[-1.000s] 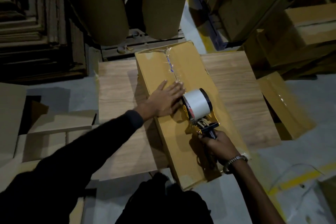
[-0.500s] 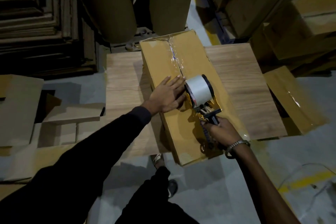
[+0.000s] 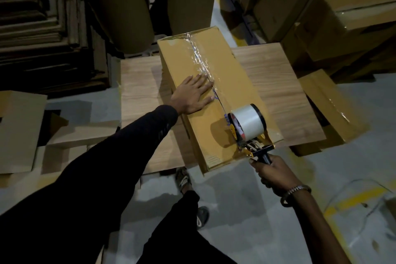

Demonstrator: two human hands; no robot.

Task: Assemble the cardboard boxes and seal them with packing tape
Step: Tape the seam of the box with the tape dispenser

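A long closed cardboard box (image 3: pixel 233 83) lies on a low wooden board (image 3: pixel 276 85). Clear tape (image 3: pixel 200 58) runs down its middle seam from the far end. My left hand (image 3: pixel 192 94) lies flat on the box top, fingers spread, just left of the seam. My right hand (image 3: pixel 272 172) grips the black handle of a yellow tape dispenser (image 3: pixel 246 128) with a white roll. The dispenser sits on the box near its close end, with tape stretched back along the seam.
Flat cardboard sheets (image 3: pixel 21 126) lie on the floor at left. A taped box (image 3: pixel 330 109) rests on the floor to the right of the board. Big paper rolls (image 3: pixel 128 2) and stacked cartons (image 3: pixel 353 15) stand behind. My feet (image 3: pixel 184 180) are below the board's edge.
My right hand has drawn the dispenser along the seam toward the box's near end, laying tape. My left hand stays flat on the top, now farther from the dispenser.
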